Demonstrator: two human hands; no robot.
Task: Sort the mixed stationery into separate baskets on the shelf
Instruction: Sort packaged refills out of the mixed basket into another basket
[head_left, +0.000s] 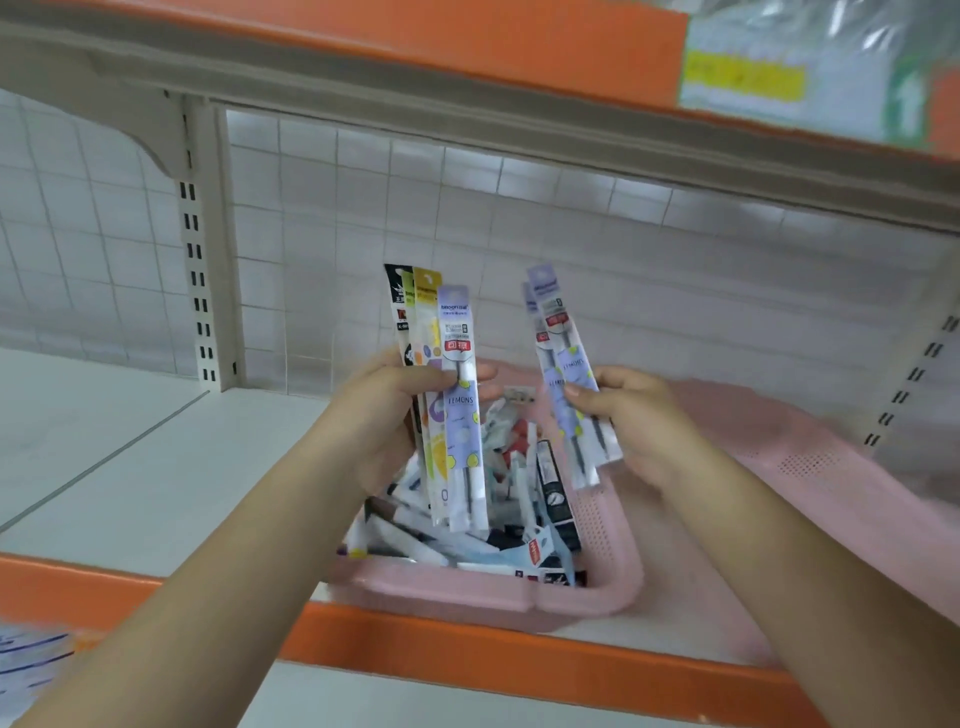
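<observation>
Over the white shelf (104, 441), my left grip (384, 421) pinches a fanned mixed bundle (457, 322), my right grip (639, 426) two lilac refills (563, 364); I fear either slipping into the pink basket (441, 592).

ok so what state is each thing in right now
left hand: grips a fan of mixed packets, upright
right hand: pinches two purple packets, tilted
left basket: piled with stationery
right basket: no packets visible inside
</observation>
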